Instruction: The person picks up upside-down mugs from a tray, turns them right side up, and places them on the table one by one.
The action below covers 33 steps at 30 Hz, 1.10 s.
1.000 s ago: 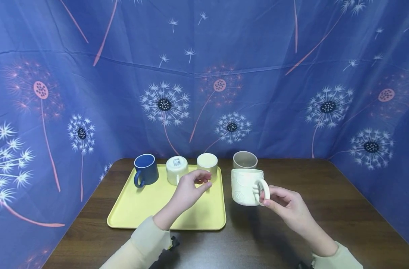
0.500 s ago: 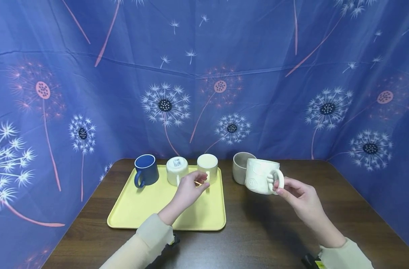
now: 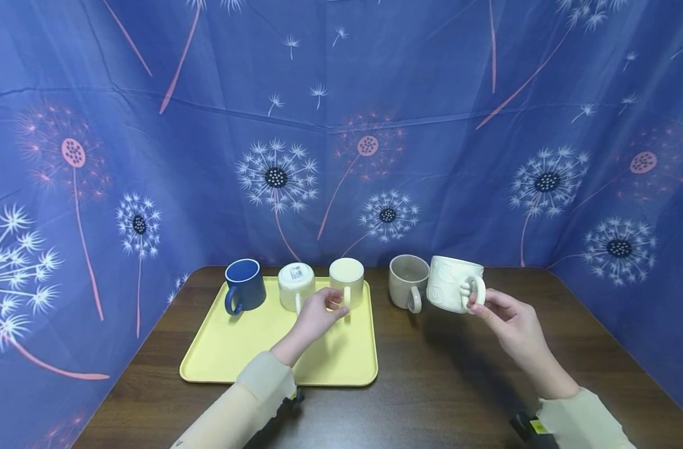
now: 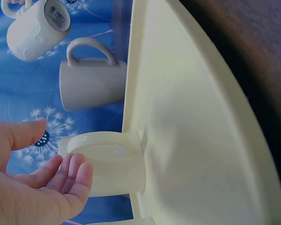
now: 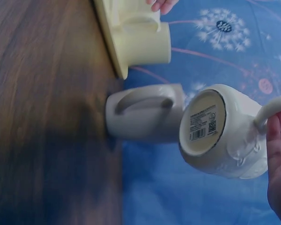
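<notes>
My right hand (image 3: 512, 324) pinches the handle of a white embossed mug (image 3: 455, 284), held raised and tilted over the table. A label (image 5: 203, 124) shows on its underside in the right wrist view. Just left of it, a grey mug (image 3: 407, 280) stands upright on the table, handle toward me. At the tray's back right corner stands a cream mug (image 3: 346, 277), also upright. My left hand (image 3: 321, 315) hovers before its handle (image 4: 98, 139), fingers loosely bent, thumb apart and nothing between them.
The yellow tray (image 3: 246, 355) lies left of centre on the dark wooden table (image 3: 420, 399). On it are a blue mug (image 3: 248, 287) at the back left and an upside-down white mug (image 3: 294, 282). A blue dandelion-print cloth (image 3: 442, 156) hangs behind.
My right hand has carried the white mug right and slightly back, tilting it and uncovering the grey mug and its handle. The left hand has barely moved.
</notes>
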{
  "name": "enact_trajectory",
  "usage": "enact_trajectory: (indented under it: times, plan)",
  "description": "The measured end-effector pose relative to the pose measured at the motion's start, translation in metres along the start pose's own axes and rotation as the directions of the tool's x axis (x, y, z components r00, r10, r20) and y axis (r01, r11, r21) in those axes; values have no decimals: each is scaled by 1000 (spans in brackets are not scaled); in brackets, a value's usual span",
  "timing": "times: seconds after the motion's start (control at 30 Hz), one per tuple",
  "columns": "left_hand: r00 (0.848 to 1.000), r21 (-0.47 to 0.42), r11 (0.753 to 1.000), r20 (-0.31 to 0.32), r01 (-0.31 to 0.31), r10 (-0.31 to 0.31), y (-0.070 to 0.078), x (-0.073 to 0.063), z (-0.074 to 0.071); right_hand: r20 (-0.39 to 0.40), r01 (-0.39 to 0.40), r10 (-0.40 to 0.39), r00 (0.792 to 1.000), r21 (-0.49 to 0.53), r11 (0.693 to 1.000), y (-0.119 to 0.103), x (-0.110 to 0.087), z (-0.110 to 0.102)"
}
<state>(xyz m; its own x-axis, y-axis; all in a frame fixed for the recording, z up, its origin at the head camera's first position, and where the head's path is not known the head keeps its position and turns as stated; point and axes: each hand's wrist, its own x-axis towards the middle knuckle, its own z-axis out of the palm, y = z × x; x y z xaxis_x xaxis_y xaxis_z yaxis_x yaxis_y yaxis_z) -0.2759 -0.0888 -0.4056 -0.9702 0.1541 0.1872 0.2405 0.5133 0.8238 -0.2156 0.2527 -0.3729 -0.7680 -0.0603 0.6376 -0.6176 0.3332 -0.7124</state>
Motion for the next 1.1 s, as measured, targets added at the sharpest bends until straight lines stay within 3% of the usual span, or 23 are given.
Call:
enact_trajectory:
  times: [0.37,0.63,0.8,1.1]
  plan:
    - [998,-8,998,14,68,-67,-13,10,8,-96,-110,100,990,-104,988,33,5,-6]
    - [994,-14,995,45,103,-102,-23,16,13,-132,-104,87,987,-124,987,32,7,0]
    - [996,-22,997,40,77,-76,-27,19,17,-131,-108,90,987,-140,984,44,8,0]
    - [999,4,999,24,44,-44,-32,22,21,-129,-132,108,986,-194,972,96,13,0]
